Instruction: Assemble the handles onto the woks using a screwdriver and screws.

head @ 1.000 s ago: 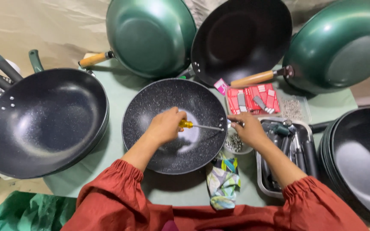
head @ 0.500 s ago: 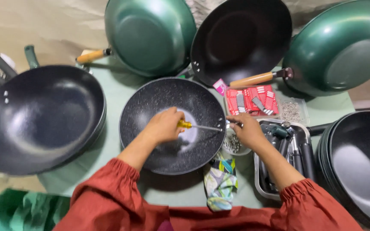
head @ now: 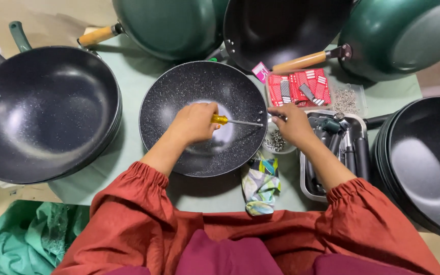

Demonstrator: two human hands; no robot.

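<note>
- Left hand grips yellow-handled screwdriver inside speckled black wok.
- Right hand pinches the wok's rim fitting, beside bowl of screws.

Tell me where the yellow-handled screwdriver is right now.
In the head view, the yellow-handled screwdriver is gripped in the left hand above the speckled black wok at centre, its shaft pointing right toward the wok's rim, where the right hand is.
</note>
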